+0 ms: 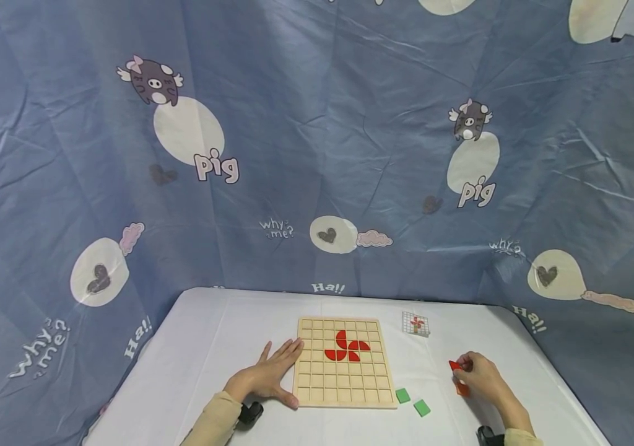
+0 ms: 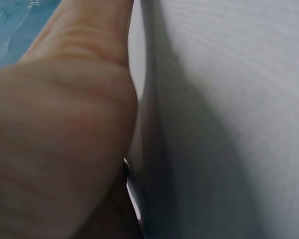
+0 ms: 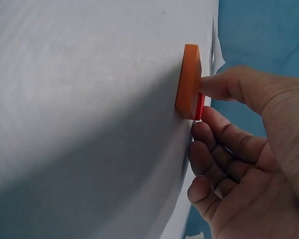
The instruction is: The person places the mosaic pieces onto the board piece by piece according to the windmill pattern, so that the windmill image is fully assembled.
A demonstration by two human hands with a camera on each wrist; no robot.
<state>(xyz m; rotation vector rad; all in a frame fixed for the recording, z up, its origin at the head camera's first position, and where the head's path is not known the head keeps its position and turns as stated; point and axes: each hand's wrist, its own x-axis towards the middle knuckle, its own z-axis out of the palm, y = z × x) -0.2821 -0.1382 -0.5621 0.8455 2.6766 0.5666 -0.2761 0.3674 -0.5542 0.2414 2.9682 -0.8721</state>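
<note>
My left hand (image 1: 272, 371) lies with its fingers spread along the left edge of a wooden grid board (image 1: 345, 387), fingertips and thumb right at its rim. Several red pieces (image 1: 342, 355) sit in the board's squares as a pinwheel. To the right of the board, my right hand (image 1: 481, 376) pinches a red tile (image 1: 454, 365) between thumb and index finger. An orange tile (image 1: 462, 389) is on the table just below that hand; in the right wrist view this orange tile (image 3: 188, 79) partly hides the red tile (image 3: 200, 106). The left wrist view shows mostly the palm (image 2: 60, 134).
Two green tiles, a nearer one (image 1: 421, 407) and another (image 1: 402, 395), lie by the board's lower right corner. A small pattern card (image 1: 408, 322) with a red pinwheel lies beyond them. The white-covered table (image 1: 205, 334) meets a blue printed cloth (image 1: 306, 155) behind.
</note>
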